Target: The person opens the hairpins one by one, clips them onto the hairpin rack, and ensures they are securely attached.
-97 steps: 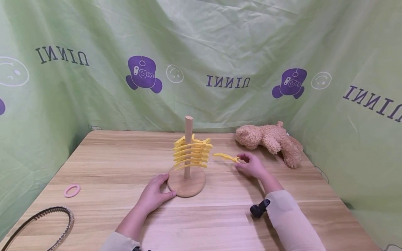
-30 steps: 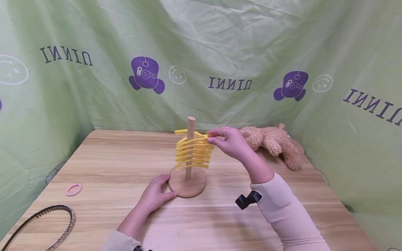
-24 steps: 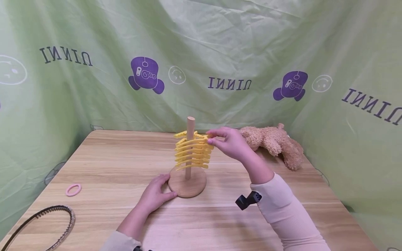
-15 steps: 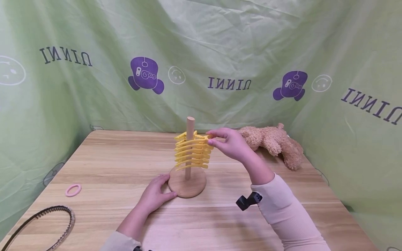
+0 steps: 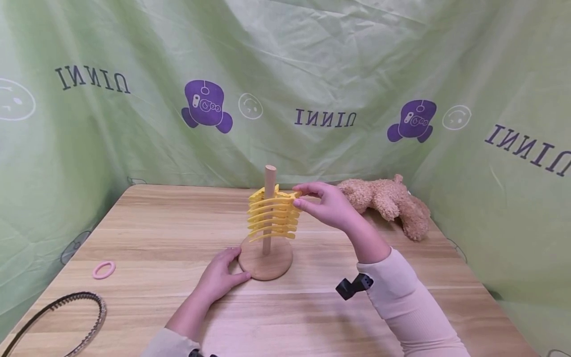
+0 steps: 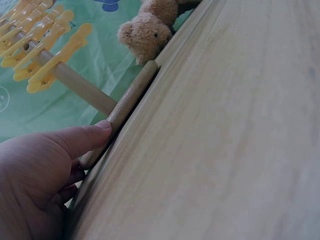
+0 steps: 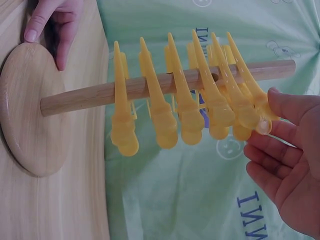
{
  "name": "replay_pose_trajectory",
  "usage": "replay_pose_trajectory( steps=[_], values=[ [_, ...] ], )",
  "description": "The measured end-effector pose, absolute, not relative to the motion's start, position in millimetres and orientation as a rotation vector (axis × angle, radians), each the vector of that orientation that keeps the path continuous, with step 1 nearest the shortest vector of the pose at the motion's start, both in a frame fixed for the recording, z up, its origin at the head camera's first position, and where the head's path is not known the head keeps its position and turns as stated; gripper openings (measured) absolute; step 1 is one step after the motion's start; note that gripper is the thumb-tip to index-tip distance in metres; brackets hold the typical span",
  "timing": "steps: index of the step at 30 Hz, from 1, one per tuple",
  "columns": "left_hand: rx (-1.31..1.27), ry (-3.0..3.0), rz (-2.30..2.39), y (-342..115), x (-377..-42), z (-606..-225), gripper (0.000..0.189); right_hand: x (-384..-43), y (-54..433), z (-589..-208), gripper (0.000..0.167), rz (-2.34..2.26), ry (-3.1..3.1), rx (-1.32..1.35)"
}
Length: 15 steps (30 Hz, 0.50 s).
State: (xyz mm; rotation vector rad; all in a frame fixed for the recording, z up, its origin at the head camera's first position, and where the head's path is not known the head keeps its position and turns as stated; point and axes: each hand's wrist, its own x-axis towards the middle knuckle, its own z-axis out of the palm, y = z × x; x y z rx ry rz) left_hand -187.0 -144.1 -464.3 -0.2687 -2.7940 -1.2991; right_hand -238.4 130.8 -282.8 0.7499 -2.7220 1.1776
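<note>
A wooden stand has a round base (image 5: 276, 267) and an upright post (image 5: 270, 177). Several yellow hair clips (image 7: 157, 107) are clamped across the post, one above another. My right hand (image 5: 330, 206) pinches the tail of the topmost hair clip (image 7: 248, 75) between thumb and index finger; its two arms lie on either side of the post. In the right wrist view, the other fingers hang loosely below the clip. My left hand (image 5: 217, 278) holds the base at its left rim, thumb (image 6: 92, 139) in front, fingers further round the edge.
A brown teddy bear (image 5: 383, 198) lies at the back right of the wooden table (image 5: 339, 317). On the left are a pink ring (image 5: 104, 270) and a dark toothed headband (image 5: 95, 317). A green printed curtain (image 5: 285, 59) surrounds the table's back and sides.
My right hand has carried the hair clip from the right over to the post's upper part. Its arms, spread apart a second ago, have drawn together around the post. My left hand stays put.
</note>
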Motion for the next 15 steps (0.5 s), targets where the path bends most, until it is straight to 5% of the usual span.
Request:
replay_pose_trajectory(
  steps=[15],
  values=[
    [-0.272, -2.789, -1.446, -157.4, -189.6, -459.2, 0.078, -244.2, 166.5, -315.4, 0.059, 1.141, -2.737, 0.574]
  ],
)
